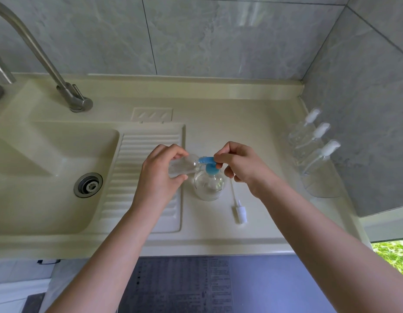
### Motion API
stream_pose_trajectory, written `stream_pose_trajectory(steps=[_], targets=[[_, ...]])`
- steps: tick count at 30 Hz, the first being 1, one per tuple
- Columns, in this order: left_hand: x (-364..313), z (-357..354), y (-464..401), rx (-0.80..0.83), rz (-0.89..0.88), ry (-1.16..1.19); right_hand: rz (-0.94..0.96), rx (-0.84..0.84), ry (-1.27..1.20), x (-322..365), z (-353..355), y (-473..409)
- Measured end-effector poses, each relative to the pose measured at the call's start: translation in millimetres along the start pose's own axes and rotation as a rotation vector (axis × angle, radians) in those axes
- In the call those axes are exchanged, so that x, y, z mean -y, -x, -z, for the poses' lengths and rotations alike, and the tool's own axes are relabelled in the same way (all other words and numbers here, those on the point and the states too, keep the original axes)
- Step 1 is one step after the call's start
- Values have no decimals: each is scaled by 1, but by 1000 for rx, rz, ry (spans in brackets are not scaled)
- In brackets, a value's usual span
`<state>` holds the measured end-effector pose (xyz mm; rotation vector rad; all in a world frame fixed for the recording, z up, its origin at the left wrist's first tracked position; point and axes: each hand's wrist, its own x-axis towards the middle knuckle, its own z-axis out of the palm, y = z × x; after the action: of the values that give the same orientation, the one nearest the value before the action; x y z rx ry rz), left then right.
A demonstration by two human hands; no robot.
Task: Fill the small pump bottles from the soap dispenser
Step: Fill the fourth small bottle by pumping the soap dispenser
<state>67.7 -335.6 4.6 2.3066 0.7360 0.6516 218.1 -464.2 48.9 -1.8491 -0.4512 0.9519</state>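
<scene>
Left hand: gripped a small clear bottle, tilted on its side, mouth at the blue nozzle.
Right hand: fingers curled, pinching the blue pump head of the soap dispenser.
Soap dispenser: stood on the counter just below and between both hands.
Loose pump top: lay on the counter below the right hand.
Three capped pump bottles: well right of the right hand, by the wall.
Sink: left of the left hand.

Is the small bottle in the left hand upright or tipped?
Tipped: the bottle lies sideways in the left hand, its mouth at the blue spout.
</scene>
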Motion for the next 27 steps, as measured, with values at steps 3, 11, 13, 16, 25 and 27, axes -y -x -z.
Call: stream_pose_trajectory(steps=[3, 11, 13, 16, 25, 27], targets=[[1, 0, -1, 1, 3, -5, 34, -2, -10, -1, -1, 2], [2, 0, 0, -6, -20, 0, 12, 6, -9, 2, 2, -2], [3, -1, -1, -3, -10, -4, 22, 1, -2, 1, 1, -3], [2, -1, -1, -6, -5, 0, 45, -14, 16, 4, 3, -4], [4, -2, 1, -1, -7, -6, -11, -22, -27, -2, -1, -2], [4, -2, 1, -1, -8, -8, -43, -13, -36, 1, 1, -2]])
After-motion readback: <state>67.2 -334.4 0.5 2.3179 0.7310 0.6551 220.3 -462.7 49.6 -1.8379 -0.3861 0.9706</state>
